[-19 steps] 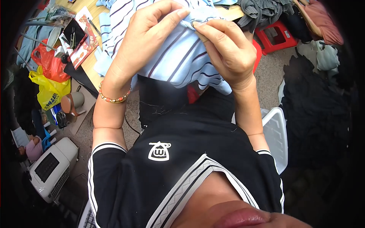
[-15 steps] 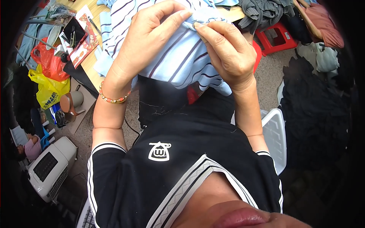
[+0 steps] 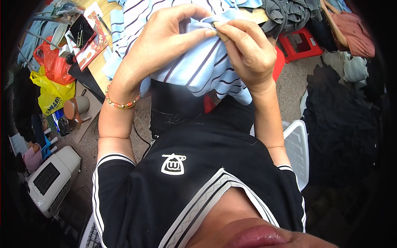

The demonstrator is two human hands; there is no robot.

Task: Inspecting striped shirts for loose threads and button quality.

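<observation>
A light blue and white garment with dark stripes drapes over the table edge and hangs toward my lap. My left hand pinches a fold of its pale blue edge between thumb and fingers. Close beside it, my right hand is closed, thumb and forefinger pinching the same edge. A tiny dark round spot shows at the right fingertips, too small to make out. The fingertips of both hands almost meet there.
Dark grey cloth lies heaped beyond my right hand, near a red plastic stool. On the left are a red bag, a yellow bag and a white appliance. A white bin stands by my right arm.
My left thumb has lowered onto the cloth edge, and more of the pale blue fold shows between my hands. My right hand still pinches it, in nearly the same spot.
</observation>
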